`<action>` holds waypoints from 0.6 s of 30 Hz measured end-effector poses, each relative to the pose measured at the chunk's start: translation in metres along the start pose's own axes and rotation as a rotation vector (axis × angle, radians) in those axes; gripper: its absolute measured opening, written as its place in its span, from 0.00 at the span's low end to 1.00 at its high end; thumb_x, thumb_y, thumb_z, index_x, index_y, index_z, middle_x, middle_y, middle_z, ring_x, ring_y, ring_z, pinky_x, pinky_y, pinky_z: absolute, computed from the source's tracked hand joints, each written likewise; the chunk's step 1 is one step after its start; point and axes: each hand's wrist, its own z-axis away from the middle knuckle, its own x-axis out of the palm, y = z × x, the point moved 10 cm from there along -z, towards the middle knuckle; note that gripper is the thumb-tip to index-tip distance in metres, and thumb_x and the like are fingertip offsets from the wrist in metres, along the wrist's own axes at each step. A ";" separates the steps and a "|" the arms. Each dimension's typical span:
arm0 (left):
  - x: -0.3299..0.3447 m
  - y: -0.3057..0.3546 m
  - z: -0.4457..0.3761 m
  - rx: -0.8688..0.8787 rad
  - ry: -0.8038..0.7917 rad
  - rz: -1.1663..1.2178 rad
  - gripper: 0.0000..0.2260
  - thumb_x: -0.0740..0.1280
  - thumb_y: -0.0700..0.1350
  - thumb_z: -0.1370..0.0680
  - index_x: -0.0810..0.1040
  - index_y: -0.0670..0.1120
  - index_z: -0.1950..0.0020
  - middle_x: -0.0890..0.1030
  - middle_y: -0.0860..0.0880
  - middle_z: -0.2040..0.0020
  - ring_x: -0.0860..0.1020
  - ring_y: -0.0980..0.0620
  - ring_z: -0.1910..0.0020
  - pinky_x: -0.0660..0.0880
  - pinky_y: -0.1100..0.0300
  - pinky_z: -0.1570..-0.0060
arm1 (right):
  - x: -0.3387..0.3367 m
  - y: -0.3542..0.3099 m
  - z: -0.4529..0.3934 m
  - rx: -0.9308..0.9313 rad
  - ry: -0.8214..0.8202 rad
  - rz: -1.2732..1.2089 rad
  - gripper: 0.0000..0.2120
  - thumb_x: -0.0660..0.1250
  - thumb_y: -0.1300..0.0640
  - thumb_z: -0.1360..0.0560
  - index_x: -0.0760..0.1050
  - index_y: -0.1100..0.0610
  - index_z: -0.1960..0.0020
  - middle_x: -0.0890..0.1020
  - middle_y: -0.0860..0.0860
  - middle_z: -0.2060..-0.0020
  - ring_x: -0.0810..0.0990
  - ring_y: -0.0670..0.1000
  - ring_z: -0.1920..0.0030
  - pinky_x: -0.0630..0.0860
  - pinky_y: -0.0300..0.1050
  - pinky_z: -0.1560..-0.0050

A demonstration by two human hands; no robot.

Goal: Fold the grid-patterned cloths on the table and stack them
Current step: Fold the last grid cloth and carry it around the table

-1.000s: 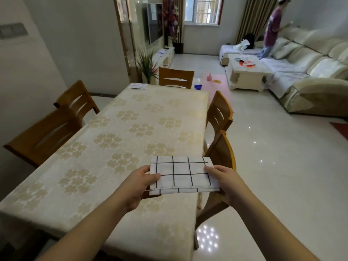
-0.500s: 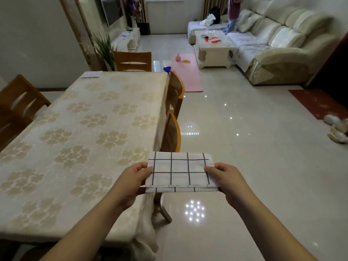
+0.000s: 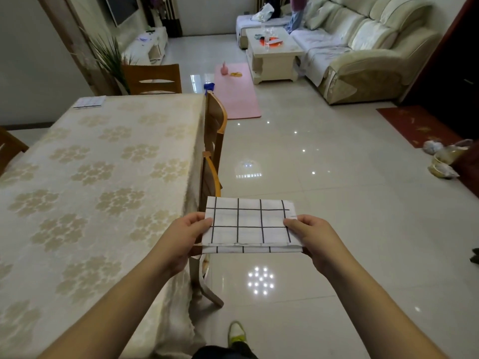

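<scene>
While both hands, left and right, pinch the folded cloth off the table's three o'clock edge, a loosened pinch could unfold it

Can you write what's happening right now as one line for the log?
left hand: holds cloth | right hand: holds cloth | cloth: folded, off table edge | stack: far corner

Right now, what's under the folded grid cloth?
Nothing bears the folded grid cloth; the left hand and right hand hold it beside the table. Shiny floor and a chair lie below. Fingers beneath are hidden.
</scene>
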 end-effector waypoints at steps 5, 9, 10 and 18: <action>0.008 0.016 -0.053 0.006 -0.023 0.011 0.07 0.64 0.43 0.19 0.81 0.43 0.48 0.85 0.44 0.56 0.84 0.48 0.59 0.81 0.54 0.62 | -0.003 -0.022 -0.043 -0.013 0.009 0.007 0.05 0.68 0.59 0.25 0.78 0.60 0.58 0.82 0.53 0.64 0.79 0.51 0.65 0.77 0.44 0.63; 0.017 0.035 -0.092 0.024 -0.050 -0.043 0.09 0.64 0.46 0.20 0.81 0.43 0.47 0.85 0.41 0.54 0.83 0.45 0.57 0.81 0.49 0.58 | -0.010 -0.034 -0.076 -0.009 0.038 0.003 0.07 0.68 0.59 0.25 0.77 0.57 0.61 0.81 0.50 0.67 0.78 0.50 0.67 0.76 0.43 0.64; 0.020 0.040 -0.100 0.029 -0.061 -0.056 0.09 0.64 0.46 0.20 0.81 0.43 0.47 0.85 0.41 0.54 0.83 0.45 0.58 0.81 0.48 0.58 | -0.012 -0.036 -0.084 -0.008 0.045 -0.004 0.06 0.68 0.59 0.25 0.78 0.57 0.61 0.82 0.50 0.66 0.79 0.50 0.67 0.76 0.43 0.64; 0.055 0.063 -0.167 0.012 -0.127 -0.147 0.10 0.65 0.49 0.20 0.81 0.45 0.48 0.84 0.40 0.51 0.82 0.39 0.53 0.79 0.55 0.63 | -0.041 -0.052 -0.142 0.005 0.103 -0.040 0.08 0.69 0.55 0.25 0.79 0.58 0.59 0.82 0.54 0.62 0.79 0.53 0.62 0.74 0.47 0.59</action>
